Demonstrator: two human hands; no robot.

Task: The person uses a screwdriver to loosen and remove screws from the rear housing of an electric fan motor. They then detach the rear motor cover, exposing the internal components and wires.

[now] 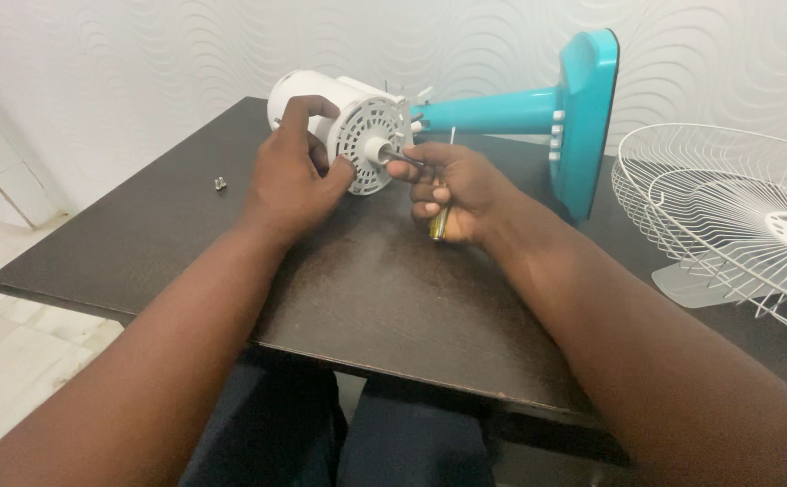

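Observation:
A table fan lies on its side on the dark table (pixel 384 298). Its white motor housing (pixel 357 122) faces me, and the teal stem and base (pixel 583 117) point right. My left hand (pixel 289 176) grips the motor housing from the left, thumb on the vented front plate. My right hand (pixel 452 189) holds a screwdriver with a yellow handle (pixel 438 223). Its fingertips pinch the motor shaft (pixel 391 153) at the centre of the plate.
A white wire fan guard (pixel 727 212) lies on the table at the right, with a pale fan blade (pixel 691 284) partly under it. A small screw or nut (pixel 220 184) sits on the table at the left. A white textured wall stands behind.

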